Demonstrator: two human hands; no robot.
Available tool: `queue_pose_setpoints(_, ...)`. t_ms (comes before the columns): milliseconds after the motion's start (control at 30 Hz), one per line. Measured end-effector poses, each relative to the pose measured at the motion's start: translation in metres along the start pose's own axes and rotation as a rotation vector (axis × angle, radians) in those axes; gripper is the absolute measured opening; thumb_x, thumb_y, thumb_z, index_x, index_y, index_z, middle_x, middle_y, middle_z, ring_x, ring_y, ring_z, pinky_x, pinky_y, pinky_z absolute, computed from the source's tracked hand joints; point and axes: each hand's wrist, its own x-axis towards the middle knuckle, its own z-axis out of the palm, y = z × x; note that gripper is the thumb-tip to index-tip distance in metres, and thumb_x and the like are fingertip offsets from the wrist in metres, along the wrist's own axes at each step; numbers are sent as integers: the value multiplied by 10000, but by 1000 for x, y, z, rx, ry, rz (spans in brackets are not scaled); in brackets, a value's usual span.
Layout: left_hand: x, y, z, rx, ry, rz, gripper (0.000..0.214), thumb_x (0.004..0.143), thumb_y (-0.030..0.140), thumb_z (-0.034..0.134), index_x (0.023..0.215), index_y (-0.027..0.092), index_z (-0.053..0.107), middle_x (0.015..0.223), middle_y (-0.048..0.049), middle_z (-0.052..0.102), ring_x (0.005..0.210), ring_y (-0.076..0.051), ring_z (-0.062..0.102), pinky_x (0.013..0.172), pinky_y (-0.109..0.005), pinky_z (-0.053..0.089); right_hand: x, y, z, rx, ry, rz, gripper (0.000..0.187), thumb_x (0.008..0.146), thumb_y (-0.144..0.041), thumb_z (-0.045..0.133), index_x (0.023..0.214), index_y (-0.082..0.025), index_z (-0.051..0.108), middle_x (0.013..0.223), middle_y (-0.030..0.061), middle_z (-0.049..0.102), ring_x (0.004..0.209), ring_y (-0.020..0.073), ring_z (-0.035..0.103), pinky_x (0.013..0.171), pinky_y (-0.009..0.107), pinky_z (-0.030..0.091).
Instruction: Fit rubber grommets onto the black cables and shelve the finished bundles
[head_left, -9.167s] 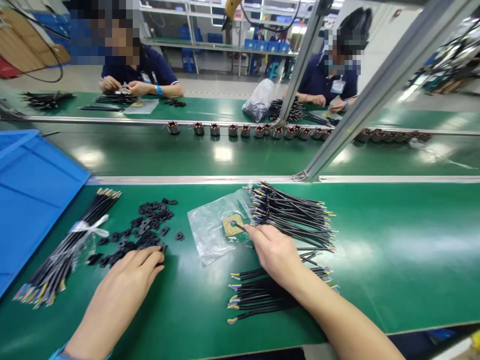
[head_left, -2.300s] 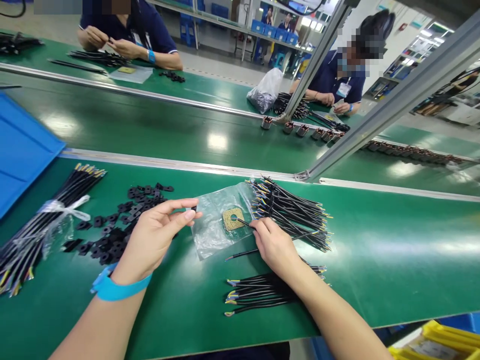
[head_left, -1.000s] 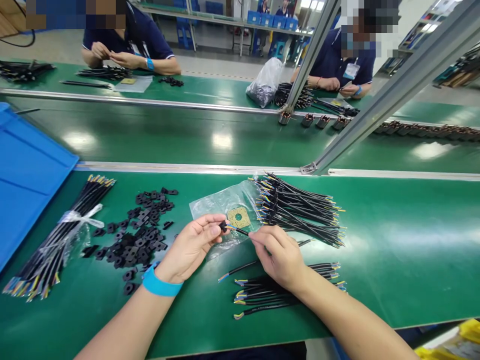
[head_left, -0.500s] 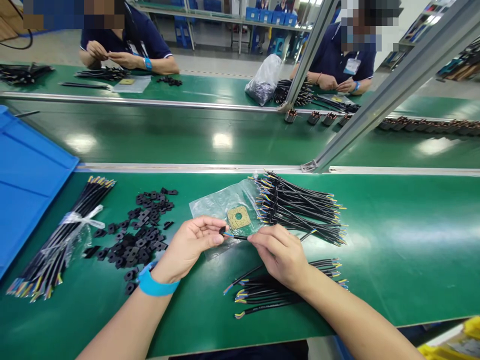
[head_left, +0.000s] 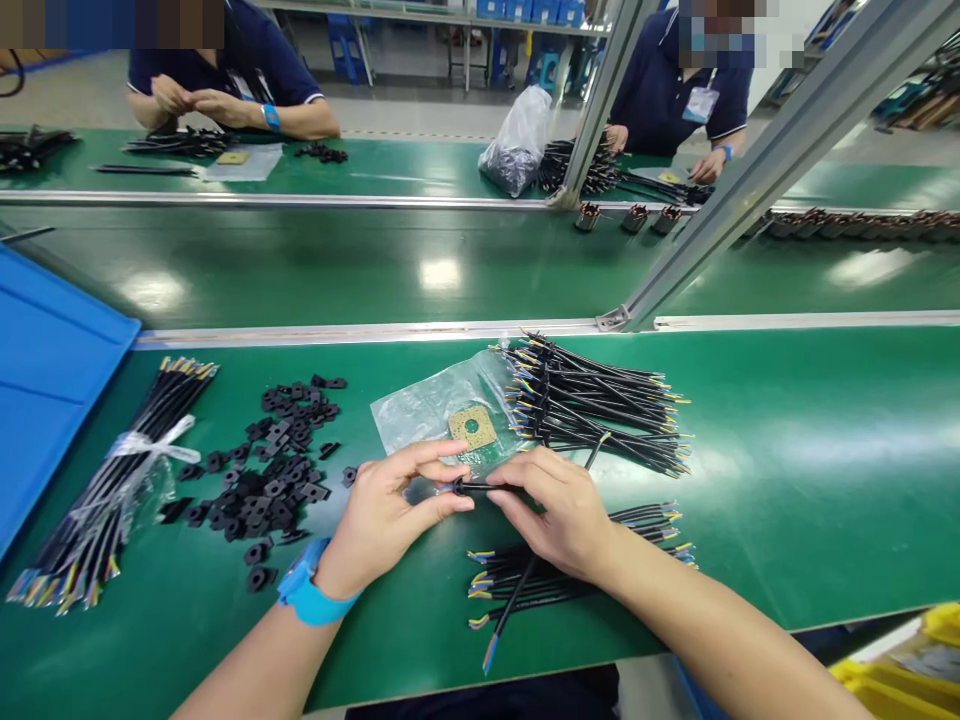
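Observation:
My left hand (head_left: 401,505) is closed in a pinch, thumb and fingers about a small black grommet (head_left: 459,486). The grommet sits around a black cable (head_left: 478,487), and coloured wire ends show at its left. My right hand (head_left: 555,510) pinches that cable just right of the grommet. A second black cable (head_left: 511,607) slants beneath the right hand; whether the fingers hold it too is hidden. Under the hands lies a clear plastic bag (head_left: 409,405) with a tan perforated square plate (head_left: 472,427) on it.
Loose black grommets (head_left: 270,490) lie scattered left. Beyond them are a tied cable bundle (head_left: 127,480) and a blue bin (head_left: 60,370). Cables with grommets (head_left: 592,400) are piled at right; more cables (head_left: 637,545) lie nearer. A metal post (head_left: 705,230) slants ahead. Two people work opposite.
The grommet now sits around the cable, with wires out at its left. The second cable has swung to a steeper slant. The right-hand co-worker's hands have moved apart.

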Motion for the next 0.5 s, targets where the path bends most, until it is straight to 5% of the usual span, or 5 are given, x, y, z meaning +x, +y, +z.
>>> queue_pose_setpoints(267, 0, 7, -4, 144, -74, 145, 442, 778, 356, 875, 1210, 346, 781, 945, -20, 836, 881, -240, 809, 863, -310, 646, 4, -1, -9, 254, -225, 136, 141, 1028, -238, 554, 1038, -192, 687, 858, 32, 711, 763, 133, 653, 725, 246, 541)
queue_pose_setpoints(500, -2, 7, 3, 139, -113, 182, 443, 777, 323, 877, 1209, 337, 781, 957, -34, 834, 865, -246, 811, 813, -297, 656, 2, -2, -6, 350, -288, 236, 185, 1036, -283, 557, 995, -193, 713, 791, 4, 657, 707, 120, 605, 700, 229, 498)
